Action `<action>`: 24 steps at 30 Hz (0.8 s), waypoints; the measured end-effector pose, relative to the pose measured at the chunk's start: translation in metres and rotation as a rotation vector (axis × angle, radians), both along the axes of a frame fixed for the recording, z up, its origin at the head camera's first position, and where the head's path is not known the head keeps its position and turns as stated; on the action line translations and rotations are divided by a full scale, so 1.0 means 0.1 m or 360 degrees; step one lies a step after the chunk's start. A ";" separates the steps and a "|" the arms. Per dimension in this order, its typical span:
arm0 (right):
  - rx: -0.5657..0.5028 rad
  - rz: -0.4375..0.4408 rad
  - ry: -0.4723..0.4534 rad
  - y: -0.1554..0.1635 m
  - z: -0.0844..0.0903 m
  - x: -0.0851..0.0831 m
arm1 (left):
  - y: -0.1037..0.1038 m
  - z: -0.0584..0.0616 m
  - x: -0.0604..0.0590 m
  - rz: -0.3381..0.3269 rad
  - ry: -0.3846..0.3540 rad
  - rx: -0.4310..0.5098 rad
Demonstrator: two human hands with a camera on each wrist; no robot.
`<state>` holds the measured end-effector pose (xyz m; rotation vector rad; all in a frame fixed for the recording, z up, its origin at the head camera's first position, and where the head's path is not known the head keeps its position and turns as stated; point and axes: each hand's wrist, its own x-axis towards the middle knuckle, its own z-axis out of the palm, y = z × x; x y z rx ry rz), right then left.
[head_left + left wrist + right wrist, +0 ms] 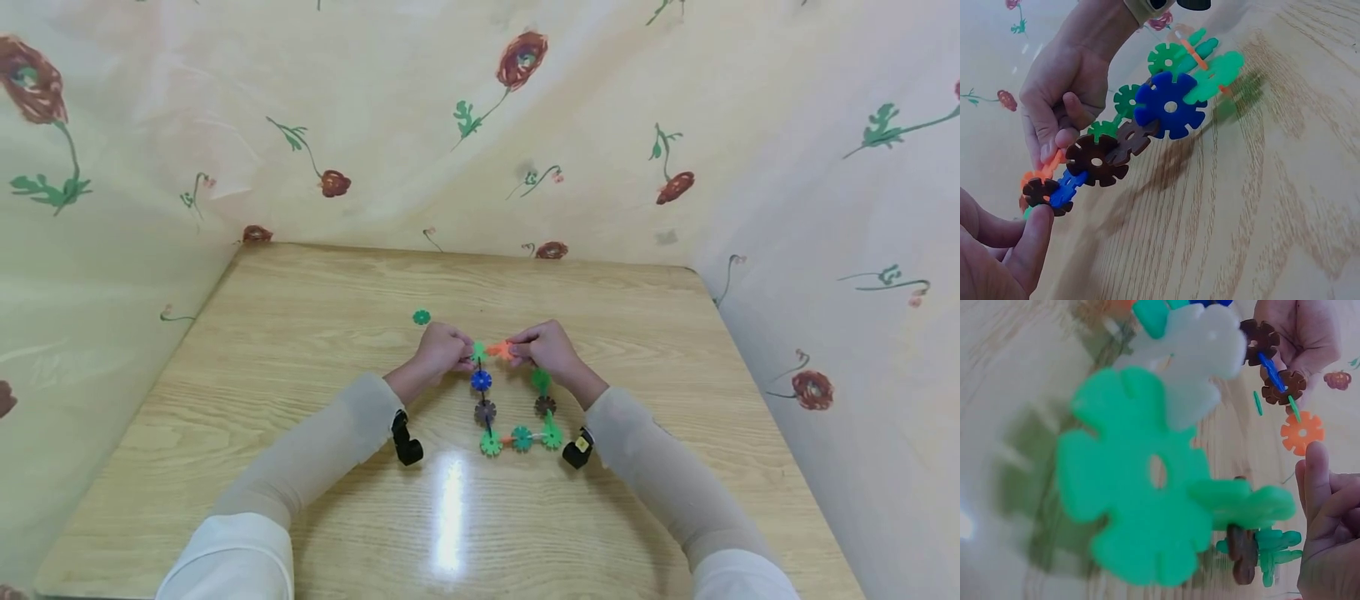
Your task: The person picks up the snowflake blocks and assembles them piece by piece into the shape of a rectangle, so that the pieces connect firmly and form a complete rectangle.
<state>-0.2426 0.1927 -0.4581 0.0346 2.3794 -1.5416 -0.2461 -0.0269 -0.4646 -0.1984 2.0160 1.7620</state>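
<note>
A chain of interlocking plastic flower-shaped discs (481, 381) in green, blue, brown, orange and white forms a nearly closed loop between both hands. My left hand (444, 350) pinches its far-left corner between thumb and fingers, beside a green disc (479, 351). In the left wrist view that thumb presses by a small brown disc (1041, 191) joined to a blue one (1069, 189). With thumb and fingertips my right hand (551, 348) holds an orange disc (1302, 433), whose edge meets the green disc. The loop's near side has a light green disc (491, 442) at its left corner.
One loose green disc (422, 317) lies on the wooden table (337, 292) beyond my left hand. Black wrist cameras (408, 448) hang under both sleeves. A flower-printed sheet (405, 125) encloses the table's back and sides.
</note>
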 end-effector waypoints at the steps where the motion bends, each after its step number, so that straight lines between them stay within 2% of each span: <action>1: -0.0013 -0.0011 -0.0014 0.00 -0.01 0.00 | 0.01 -0.01 0.00 -0.0003 -0.0003 -0.0002; 6: -0.0086 -0.0042 -0.0069 0.01 -0.02 0.02 | 0.04 -0.03 0.01 0.0005 -0.0008 -0.0015; 13: 0.0002 -0.0015 -0.0020 -0.09 0.06 0.06 | 0.06 -0.01 0.04 0.0080 0.0008 -0.0084; 16: 0.0008 0.0017 -0.0025 -0.11 0.09 0.05 | 0.02 -0.02 0.05 0.0106 0.0006 -0.0033; 20: 0.0098 0.0121 -0.0014 -0.09 0.12 0.02 | -0.04 -0.02 0.05 0.0091 -0.0014 0.0075; 24: 0.0255 0.0298 0.0011 -0.07 0.18 -0.04 | -0.07 -0.03 0.06 0.0054 -0.0017 0.0136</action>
